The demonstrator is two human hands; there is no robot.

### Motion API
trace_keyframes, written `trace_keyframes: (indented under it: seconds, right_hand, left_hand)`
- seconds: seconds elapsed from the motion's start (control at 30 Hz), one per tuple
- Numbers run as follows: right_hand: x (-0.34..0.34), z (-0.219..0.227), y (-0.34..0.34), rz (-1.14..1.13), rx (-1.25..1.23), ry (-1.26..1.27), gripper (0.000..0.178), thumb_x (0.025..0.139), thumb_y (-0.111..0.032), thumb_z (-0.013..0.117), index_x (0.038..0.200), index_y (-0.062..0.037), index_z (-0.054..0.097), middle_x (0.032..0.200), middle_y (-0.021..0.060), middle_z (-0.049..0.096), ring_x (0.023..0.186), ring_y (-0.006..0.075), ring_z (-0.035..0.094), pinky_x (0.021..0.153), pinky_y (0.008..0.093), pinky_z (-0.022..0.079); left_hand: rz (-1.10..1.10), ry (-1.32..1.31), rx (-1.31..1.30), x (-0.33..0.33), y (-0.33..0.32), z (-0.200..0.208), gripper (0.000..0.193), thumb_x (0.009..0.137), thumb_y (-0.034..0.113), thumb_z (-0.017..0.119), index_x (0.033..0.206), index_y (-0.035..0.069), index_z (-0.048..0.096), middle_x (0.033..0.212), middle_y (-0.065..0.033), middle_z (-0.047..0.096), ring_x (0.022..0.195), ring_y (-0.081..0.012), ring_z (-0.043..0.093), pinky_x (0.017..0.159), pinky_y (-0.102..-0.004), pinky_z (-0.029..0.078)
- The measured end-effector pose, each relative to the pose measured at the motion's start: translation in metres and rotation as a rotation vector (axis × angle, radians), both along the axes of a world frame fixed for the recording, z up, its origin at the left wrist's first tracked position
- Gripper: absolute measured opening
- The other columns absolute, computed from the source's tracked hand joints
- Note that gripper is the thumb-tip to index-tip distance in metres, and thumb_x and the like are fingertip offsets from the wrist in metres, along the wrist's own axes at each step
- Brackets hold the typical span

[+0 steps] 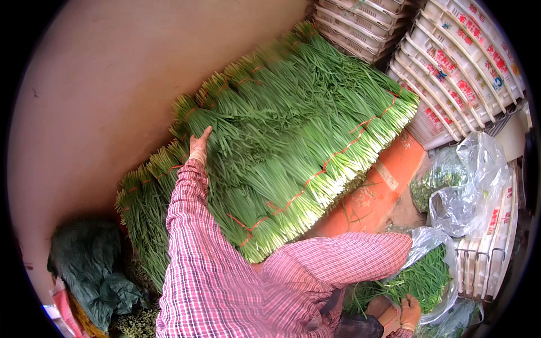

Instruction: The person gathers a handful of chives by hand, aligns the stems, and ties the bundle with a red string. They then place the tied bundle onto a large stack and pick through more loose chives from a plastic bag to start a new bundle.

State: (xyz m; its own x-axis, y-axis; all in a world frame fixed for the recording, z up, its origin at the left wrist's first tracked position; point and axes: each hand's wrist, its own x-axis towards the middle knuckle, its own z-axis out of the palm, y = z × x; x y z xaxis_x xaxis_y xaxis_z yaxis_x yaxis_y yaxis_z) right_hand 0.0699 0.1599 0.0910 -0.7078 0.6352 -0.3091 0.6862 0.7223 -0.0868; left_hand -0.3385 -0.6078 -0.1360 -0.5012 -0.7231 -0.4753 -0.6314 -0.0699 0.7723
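Note:
My left hand (199, 143) reaches out to the pile of garlic chives (265, 146), a large block of green bundles. Its fingers are apart, against the leaves just below a tied bundle (189, 110) on the pile's left side. Red ties run around the bundles, and the pale cut stems face the lower right. At the lower right, my right hand (410, 312) is beside loose green leaves (425, 279) lying in a clear plastic bag (451, 253). The fingers of that hand look curled; what they hold, if anything, cannot be made out.
Stacked white crates (456, 67) stand at the upper right, and more crates (360, 28) rise behind the pile. A bare wall (101, 96) borders the left. Dark green plastic sheeting (93, 270) lies at the lower left. An orange surface (389, 174) shows beside the stems.

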Motion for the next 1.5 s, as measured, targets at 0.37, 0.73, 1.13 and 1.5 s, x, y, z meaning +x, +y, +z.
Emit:
trace_keyframes:
  seconds: [0.37, 0.73, 1.13, 1.5]
  right_hand:
    - [0.018, -0.012, -0.019, -0.137, -0.053, -0.027, 0.036, 0.091, -0.024, 0.066, 0.120, -0.0047, 0.071, 0.117, 0.0195, 0.071, 0.109, 0.0325, 0.068, 0.096, 0.0373, 0.051]
    - [0.084, -0.014, -0.017, -0.322, 0.073, -0.040, 0.036, 0.094, -0.040, 0.061, 0.113, -0.0119, 0.074, 0.107, 0.0191, 0.072, 0.103, 0.0385, 0.067, 0.091, 0.0454, 0.051]
    - [0.146, -0.136, -0.002, -0.492, -0.263, -0.219, 0.035, 0.093, -0.041, 0.059, 0.117, -0.0186, 0.073, 0.114, 0.0119, 0.072, 0.111, 0.0346, 0.065, 0.097, 0.0455, 0.049]
    - [0.206, -0.191, 0.098, -0.693, 0.024, -0.001, 0.039, 0.091, -0.041, 0.059, 0.117, -0.0137, 0.069, 0.112, 0.0169, 0.071, 0.105, 0.0391, 0.067, 0.088, 0.0488, 0.053]
  left_hand:
    - [-0.317, 0.039, -0.492, -0.022, -0.125, -0.067, 0.094, 0.075, 0.005, 0.073, 0.158, 0.011, 0.029, 0.125, -0.0215, 0.067, 0.112, -0.0308, 0.066, 0.098, -0.0370, 0.051]
    - [-0.520, 0.092, 0.375, -0.041, -0.113, -0.073, 0.041, 0.101, 0.024, 0.049, 0.129, -0.001, 0.063, 0.136, -0.0189, 0.061, 0.123, -0.0297, 0.059, 0.116, -0.0448, 0.034]
    - [-1.238, 0.653, -0.050, 0.036, 0.361, 0.121, 0.046, 0.102, 0.014, 0.060, 0.145, 0.002, 0.049, 0.148, -0.0156, 0.052, 0.129, -0.0276, 0.056, 0.112, -0.0408, 0.045]
    - [-2.363, 0.786, 0.551, 0.250, 0.644, 0.176, 0.039, 0.092, -0.004, 0.068, 0.129, -0.002, 0.058, 0.121, -0.0155, 0.069, 0.111, -0.0251, 0.068, 0.097, -0.0346, 0.054]
